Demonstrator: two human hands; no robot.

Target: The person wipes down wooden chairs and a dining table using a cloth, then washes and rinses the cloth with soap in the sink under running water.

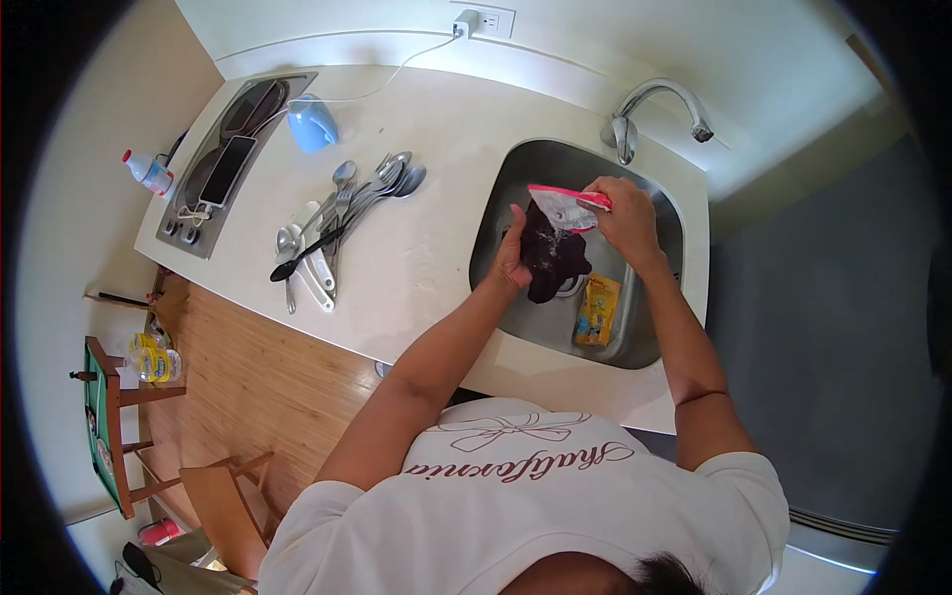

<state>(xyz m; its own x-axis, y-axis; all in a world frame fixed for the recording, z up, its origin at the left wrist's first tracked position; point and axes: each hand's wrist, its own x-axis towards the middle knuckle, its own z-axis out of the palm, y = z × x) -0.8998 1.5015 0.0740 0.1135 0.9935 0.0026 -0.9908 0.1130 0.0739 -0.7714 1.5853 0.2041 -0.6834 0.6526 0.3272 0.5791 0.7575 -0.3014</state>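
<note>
At the far left, a black-screened phone (229, 169) lies on a steel cooktop (206, 223). To its right on the pale counter (426, 119) are a light-blue mug (313, 125) and a loose pile of metal cutlery (342, 213). Farther right, above the steel sink (640, 322), the left hand (509, 260) holds a dark maroon cloth bundle (555, 260) from its left side, thumb raised, the other fingers largely hidden. The red-edged, silvery-white packet (567, 208) is over the bundle's upper part, its long red edge running roughly left to right; white specks show on the cloth just below. A yellow printed sachet (597, 310) lies in the basin, right of the drain. The right hand (623, 216), nearer the packet of the 2 hands, pinches its right end. Beyond stands a curved chrome faucet (662, 87).
</note>
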